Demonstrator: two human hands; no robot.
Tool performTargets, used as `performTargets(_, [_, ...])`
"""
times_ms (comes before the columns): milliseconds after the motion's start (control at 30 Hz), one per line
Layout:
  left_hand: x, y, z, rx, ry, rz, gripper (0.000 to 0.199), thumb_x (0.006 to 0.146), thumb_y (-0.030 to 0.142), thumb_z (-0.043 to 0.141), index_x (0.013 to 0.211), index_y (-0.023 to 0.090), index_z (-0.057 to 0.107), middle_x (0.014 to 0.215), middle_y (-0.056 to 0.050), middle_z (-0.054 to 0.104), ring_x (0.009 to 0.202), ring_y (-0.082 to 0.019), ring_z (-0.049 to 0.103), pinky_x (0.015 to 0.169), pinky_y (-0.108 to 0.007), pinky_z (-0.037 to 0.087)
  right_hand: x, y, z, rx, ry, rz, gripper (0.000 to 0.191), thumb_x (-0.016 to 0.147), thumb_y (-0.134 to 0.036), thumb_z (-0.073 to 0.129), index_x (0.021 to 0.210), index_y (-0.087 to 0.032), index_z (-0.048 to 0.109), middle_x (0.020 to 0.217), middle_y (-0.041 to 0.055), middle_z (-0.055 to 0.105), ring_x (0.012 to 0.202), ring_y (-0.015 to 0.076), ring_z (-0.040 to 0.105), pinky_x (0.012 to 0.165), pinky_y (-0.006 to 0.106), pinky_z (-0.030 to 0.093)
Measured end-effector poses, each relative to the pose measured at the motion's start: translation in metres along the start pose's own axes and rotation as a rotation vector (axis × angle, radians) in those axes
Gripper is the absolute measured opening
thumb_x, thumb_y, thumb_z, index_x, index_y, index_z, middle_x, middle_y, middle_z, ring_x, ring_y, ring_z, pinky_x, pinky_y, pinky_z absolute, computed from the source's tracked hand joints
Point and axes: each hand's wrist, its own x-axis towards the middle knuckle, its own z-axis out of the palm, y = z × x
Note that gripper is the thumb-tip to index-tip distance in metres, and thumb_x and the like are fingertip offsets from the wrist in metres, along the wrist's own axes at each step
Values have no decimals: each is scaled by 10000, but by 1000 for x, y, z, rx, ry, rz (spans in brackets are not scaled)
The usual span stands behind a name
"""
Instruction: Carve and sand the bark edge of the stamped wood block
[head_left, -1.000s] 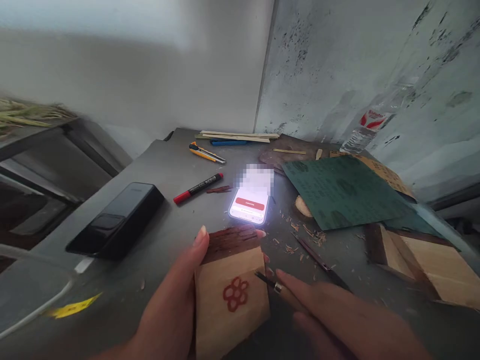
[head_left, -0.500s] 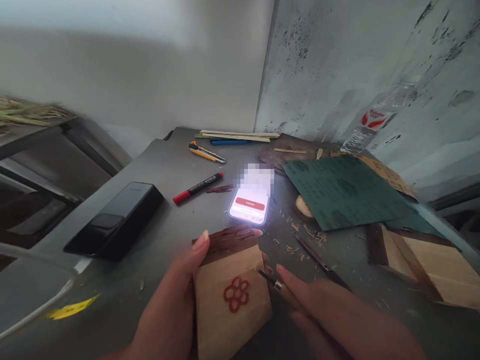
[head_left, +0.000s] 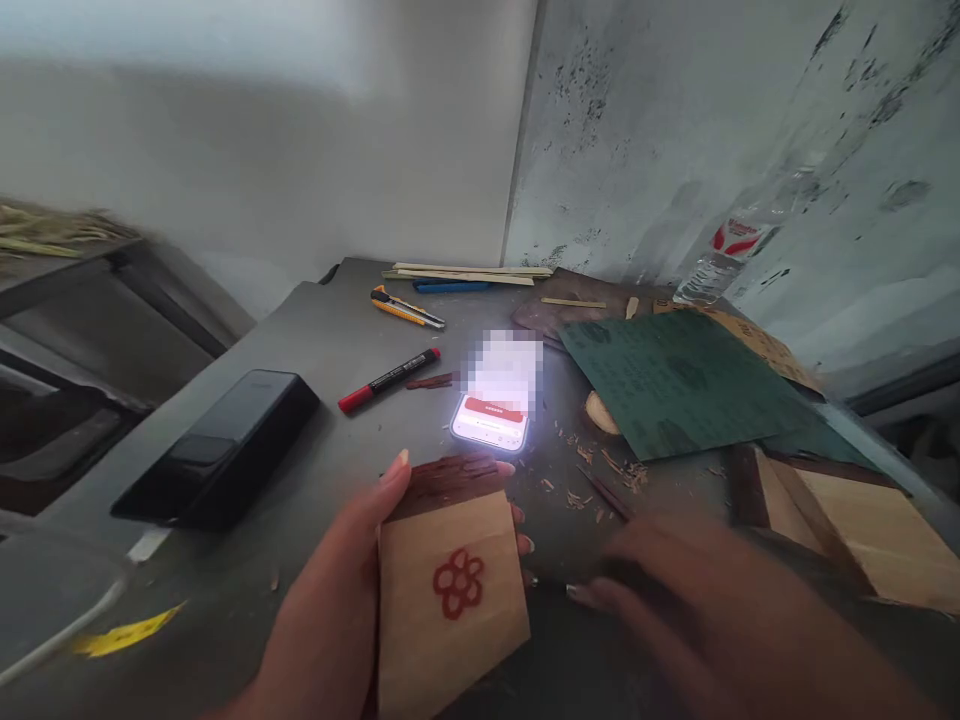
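A wooden block (head_left: pixel 465 640) with dark bark on its upper edge and a red flower outline drawn on its pale face is held in my left hand (head_left: pixel 322 590). The thumb lies at the block's left edge, and fingertips show along its right side. My right hand (head_left: pixel 682 590), smeared by motion, is closed on a thin carving tool (head_left: pixel 553 586). The tool's tip points left, close to the block's right edge and the left fingertips. Beyond the block lies a lit phone (head_left: pixel 491 425). Another slim tool (head_left: pixel 606 493) lies partly behind my right hand.
On the table (head_left: pixel 330 440) are a black box-shaped device (head_left: pixel 225 450), a red marker (head_left: pixel 388 380), a yellow cutter (head_left: pixel 407 308), thin sticks (head_left: pixel 472 271), green sandpaper (head_left: pixel 682 380), more wood blocks (head_left: pixel 885 530) and shavings. A plastic bottle (head_left: pixel 739 240) stands by the wall.
My right hand and its tool have moved down and right, off the block's face to beside its edge. The block sits slightly further left in view.
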Motion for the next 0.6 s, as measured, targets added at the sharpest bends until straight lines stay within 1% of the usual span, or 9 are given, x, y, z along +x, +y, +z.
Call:
performTargets(100, [-1, 0, 3, -10, -38, -12, 550, 985, 555, 526, 1261, 130, 741, 1042, -179, 842, 926, -307, 804, 814, -381, 627, 7, 12, 8, -87, 63, 73, 227, 987, -295, 501, 1062, -249, 709, 1073, 85, 753, 927, 283, 739, 779, 465, 616])
performTargets(167, [-2, 0, 3, -6, -71, -14, 545, 991, 550, 517, 1256, 133, 747, 1062, -172, 840, 949, -308, 801, 832, -386, 626, 11, 22, 14, -127, 86, 130, 254, 972, -272, 498, 1115, -207, 697, 1091, 122, 738, 944, 310, 731, 780, 505, 604])
performTargets(267, [-2, 0, 3, 16, -95, -24, 536, 995, 549, 509, 1230, 142, 766, 1053, -154, 844, 950, -300, 799, 843, -376, 619, 15, 31, 19, -130, 76, 165, 220, 953, -222, 489, 1020, -191, 696, 952, 112, 746, 826, 295, 737, 667, 458, 596])
performTargets(300, [-2, 0, 3, 20, -102, -23, 533, 996, 549, 506, 1217, 144, 774, 1051, -152, 845, 954, -300, 797, 848, -374, 616, 16, 33, 19, -127, 74, 167, 221, 952, -209, 477, 989, -195, 695, 915, 104, 748, 802, 290, 738, 646, 445, 593])
performTargets(367, [0, -1, 2, 31, -107, -23, 532, 994, 553, 501, 1197, 151, 785, 1049, -155, 846, 951, -302, 797, 842, -373, 614, 16, 30, 14, -123, 81, 160, 241, 969, -215, 455, 985, -199, 695, 907, 97, 756, 784, 279, 743, 654, 437, 598])
performTargets(433, [1, -2, 2, 45, -89, -36, 526, 990, 558, 506, 1185, 162, 792, 1046, -155, 848, 949, -306, 799, 839, -377, 612, 15, 22, 7, -107, 113, 153, 247, 1010, -255, 447, 1052, -214, 687, 972, 87, 766, 811, 260, 750, 701, 417, 612])
performTargets(500, [1, -3, 5, 49, -69, -44, 513, 997, 550, 504, 1184, 169, 793, 1043, -148, 851, 937, -291, 803, 832, -359, 609, 11, 10, -1, -41, 150, 121, 214, 1032, -288, 471, 1102, -254, 671, 1021, 56, 771, 846, 232, 757, 736, 367, 625])
performTargets(533, [1, -5, 6, 37, -79, -40, 504, 1004, 543, 502, 1175, 174, 798, 1029, -135, 855, 917, -268, 805, 821, -332, 606, 9, 4, -3, 19, 164, 88, 191, 1031, -286, 487, 1099, -279, 665, 1022, 32, 774, 858, 216, 760, 747, 335, 629])
performTargets(600, [1, -8, 10, 8, -145, -25, 492, 1023, 525, 483, 1147, 180, 812, 1027, -103, 860, 911, -227, 806, 818, -277, 597, 3, -7, -3, 156, 126, 0, 241, 1006, -210, 483, 1107, -323, 670, 1013, -21, 784, 863, 179, 767, 760, 272, 631])
